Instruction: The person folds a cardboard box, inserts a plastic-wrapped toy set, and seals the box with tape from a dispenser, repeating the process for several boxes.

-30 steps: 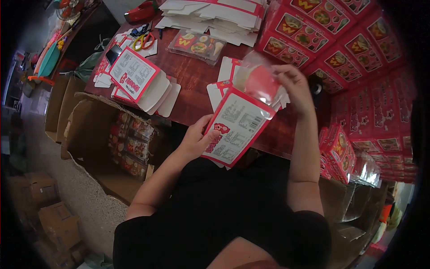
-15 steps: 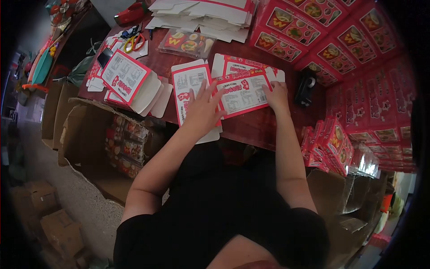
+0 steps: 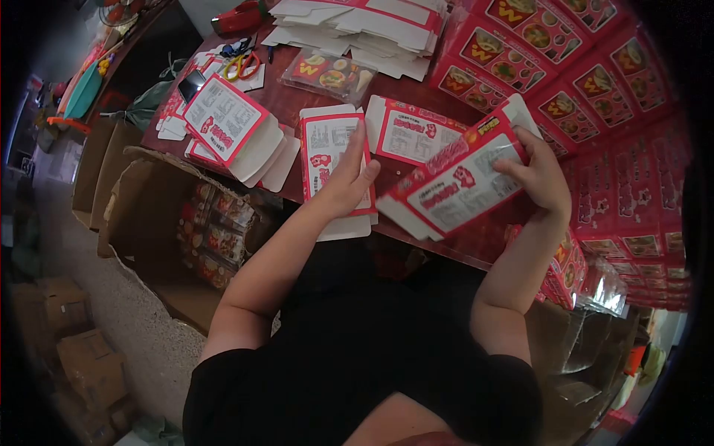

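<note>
My right hand grips a pink-and-white flattened cardboard box by its right end, thumb on top. The box is tilted and raised over the table's front edge. My left hand lies with fingers stretched out on another flattened box, which overhangs the front edge. Behind the lifted one, a third flattened box rests on the table, partly covered. A clear plastic pack with food pictures sits farther back.
A heap of flattened boxes lies at the left, near scissors. White cardboard sheets are piled at the back. Filled pink boxes stand stacked on the right. An open carton holding packs stands below left.
My right hand has lifted a flattened box off the table, tilting it and moving it right. My left hand stays on its box, fingers now closer together. The black tape dispenser is now hidden.
</note>
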A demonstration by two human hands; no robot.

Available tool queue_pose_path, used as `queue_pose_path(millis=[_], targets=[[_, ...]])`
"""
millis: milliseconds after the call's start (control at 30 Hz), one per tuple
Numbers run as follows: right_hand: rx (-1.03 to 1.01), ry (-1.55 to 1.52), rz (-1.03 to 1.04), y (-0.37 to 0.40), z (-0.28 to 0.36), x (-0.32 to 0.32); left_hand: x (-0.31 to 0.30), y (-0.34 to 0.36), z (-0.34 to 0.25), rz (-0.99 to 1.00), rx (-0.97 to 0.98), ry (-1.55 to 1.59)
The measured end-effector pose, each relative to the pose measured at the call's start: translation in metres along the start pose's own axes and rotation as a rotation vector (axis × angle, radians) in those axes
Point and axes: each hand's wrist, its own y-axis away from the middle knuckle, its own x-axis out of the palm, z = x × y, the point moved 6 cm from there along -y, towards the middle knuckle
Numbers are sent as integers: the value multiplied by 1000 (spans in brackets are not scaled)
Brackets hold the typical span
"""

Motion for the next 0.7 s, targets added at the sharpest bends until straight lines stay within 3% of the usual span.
queue_pose_path(millis=[67, 100, 133, 167, 233, 300, 333, 367, 433, 467, 533, 567, 633, 700], targets=[[-90, 211, 124, 3, 20, 24, 0, -4, -36, 193, 22, 339], [-128, 297, 176, 1, 28, 39, 17, 1, -32, 353, -37, 653], [-245, 324, 171, -3, 27, 54, 20, 7, -39, 376, -181, 628], [-224, 282, 197, -4, 30, 66, 22, 15, -48, 396, -325, 603], [-288, 200, 137, -6, 25, 81, 21, 23, -54, 318, -401, 768], [-125, 99, 171, -11, 3, 96, 19, 35, -55, 270, -566, 923], [-42, 48, 186, -11, -4, 103, 22, 41, -40, 134, -715, 920], [-48, -96, 167, -10, -1, 110, 21, 41, -37, 206, -624, 892], [-196, 1, 99, -12, 10, 114, 17, 38, -29, 342, -430, 833], [-270, 50, 65, -13, 16, 116, 11, 34, -20, 241, -193, 586], [-207, -62, -14, -23, 19, 117, -13, 34, -49, -8, 184, -191], [-175, -116, -52, -30, 22, 118, -19, 40, -66, -102, 238, -305], [-143, -177, -98, -45, 25, 123, -22, 45, -63, -103, 7, -269], [-151, -42, -3, -68, 28, 132, -28, 46, -53, -115, -193, -166]])
